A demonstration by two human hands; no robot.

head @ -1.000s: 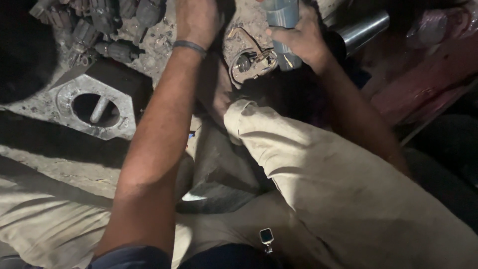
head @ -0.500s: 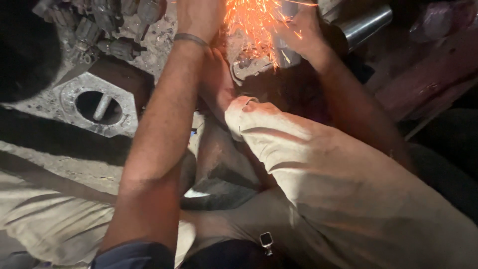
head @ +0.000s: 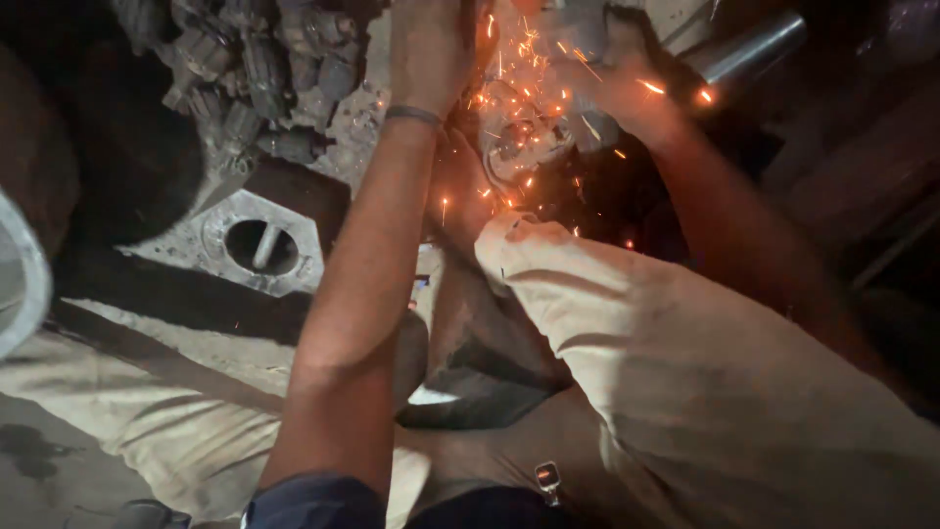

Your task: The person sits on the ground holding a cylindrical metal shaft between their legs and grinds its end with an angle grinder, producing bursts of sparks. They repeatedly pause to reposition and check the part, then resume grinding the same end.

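Seen from above, a person sat low on the floor with knees drawn up in pale, dusty trousers (head: pixel 725 392). At the far left a curved pale rim (head: pixel 18 274) cut into the edge of the view. Next to it, a flat grey metal plate (head: pixel 257 245) with a round hole lay on the ground, and above that a heap of dark, greasy metal parts (head: pixel 245 69) was piled. The left hand (head: pixel 431 49), with a thin band (head: pixel 412 115) round the wrist, reached forward to the top of the view; its fingers were cut off by the frame edge, so how far it was closed could not be told. Just right of it, a small round metal workpiece (head: pixel 519 147) with a wire loop sat on the ground between the two hands, with orange sparks (head: pixel 509 69) flying over and around it. Further right, the right hand (head: pixel 622 73) was blurred but seemed wrapped around a grey tool body (head: pixel 578 20) at the top edge. Beyond it, a shiny metal cylinder (head: pixel 749 49) lay angled toward the upper right corner.
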